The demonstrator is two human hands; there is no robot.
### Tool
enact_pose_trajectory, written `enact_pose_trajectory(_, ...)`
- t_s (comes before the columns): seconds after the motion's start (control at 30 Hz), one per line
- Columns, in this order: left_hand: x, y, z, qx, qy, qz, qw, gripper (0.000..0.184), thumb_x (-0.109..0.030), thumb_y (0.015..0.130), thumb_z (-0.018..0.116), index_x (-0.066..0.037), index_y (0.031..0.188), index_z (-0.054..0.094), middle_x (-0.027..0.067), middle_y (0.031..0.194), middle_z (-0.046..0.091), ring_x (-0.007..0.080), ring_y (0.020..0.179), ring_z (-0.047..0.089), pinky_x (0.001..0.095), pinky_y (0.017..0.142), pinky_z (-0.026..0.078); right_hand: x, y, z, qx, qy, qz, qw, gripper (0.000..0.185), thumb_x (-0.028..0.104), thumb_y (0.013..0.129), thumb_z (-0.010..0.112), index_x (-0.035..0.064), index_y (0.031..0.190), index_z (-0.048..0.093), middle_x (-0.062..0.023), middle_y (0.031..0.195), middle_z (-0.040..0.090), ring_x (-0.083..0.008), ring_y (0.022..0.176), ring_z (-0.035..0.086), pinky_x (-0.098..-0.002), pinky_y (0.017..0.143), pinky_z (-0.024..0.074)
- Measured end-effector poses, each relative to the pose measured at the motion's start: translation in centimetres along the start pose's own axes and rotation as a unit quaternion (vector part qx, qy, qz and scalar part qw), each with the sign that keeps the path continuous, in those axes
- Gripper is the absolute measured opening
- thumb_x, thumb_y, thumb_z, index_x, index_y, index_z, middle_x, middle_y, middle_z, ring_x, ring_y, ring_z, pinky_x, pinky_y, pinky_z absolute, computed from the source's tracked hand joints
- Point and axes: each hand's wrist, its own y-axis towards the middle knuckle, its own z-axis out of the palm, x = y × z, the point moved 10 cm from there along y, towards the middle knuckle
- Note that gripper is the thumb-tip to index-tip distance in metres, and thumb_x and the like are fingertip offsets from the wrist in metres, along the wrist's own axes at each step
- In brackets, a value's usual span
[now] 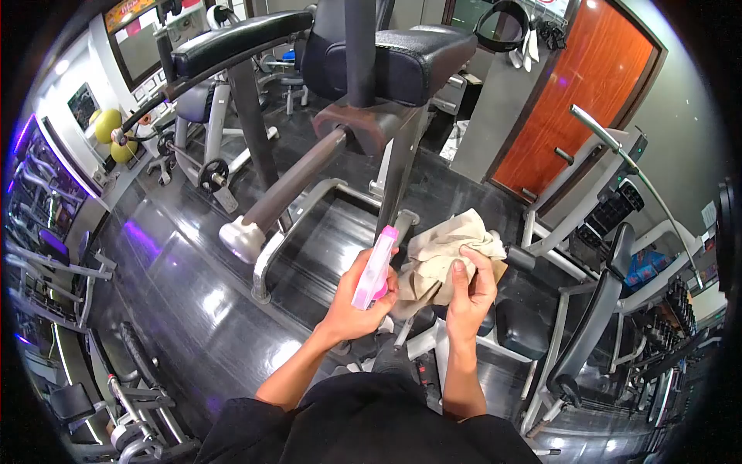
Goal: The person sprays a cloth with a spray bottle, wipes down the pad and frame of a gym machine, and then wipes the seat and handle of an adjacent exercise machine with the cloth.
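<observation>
My left hand (348, 305) is closed around a pink and white spray bottle (375, 269), seen from above with its head pointing away from me. Fingers hide much of its lower part. Bunched up in my right hand (469, 301) is a beige cloth (444, 243), pinched between thumb and fingers, its loose folds hanging to the left. Both hands are held in front of my body, a short gap apart. Just beyond them stands a gym machine with a brown-grey bar (297, 178), which ends in a pale cap (244, 238). Neither hand touches it.
Black padded cushions (413, 58) top the machine ahead. Its metal floor frame (267, 267) lies ahead to the left. A bench seat (522, 329) and a pulldown bar (634, 166) are at the right, near an orange door (580, 100). Dumbbells (680, 309) line the far right.
</observation>
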Motion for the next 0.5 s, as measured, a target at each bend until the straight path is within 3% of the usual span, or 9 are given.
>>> enact_pose_trajectory(0.5, -2.0, -2.6, -1.7, 0.002, 0.008, 0.018, 1.0, 0.059, 0.008, 0.07, 0.056, -0.001, 0.127, 0.043, 0.0033, 0.08, 0.054, 0.0113, 0.076, 0.055, 0.0259, 0.073, 0.045, 2.9, -3.4, 1.3, -0.017, -0.007, -0.009, 1.0, 0.011, 0.006, 0.087, 0.062, -0.0001, 0.096, 0.064, -0.0074, 0.095, 0.06, -0.0157, 0.093, 0.054, -0.0265, 0.085, 0.0391)
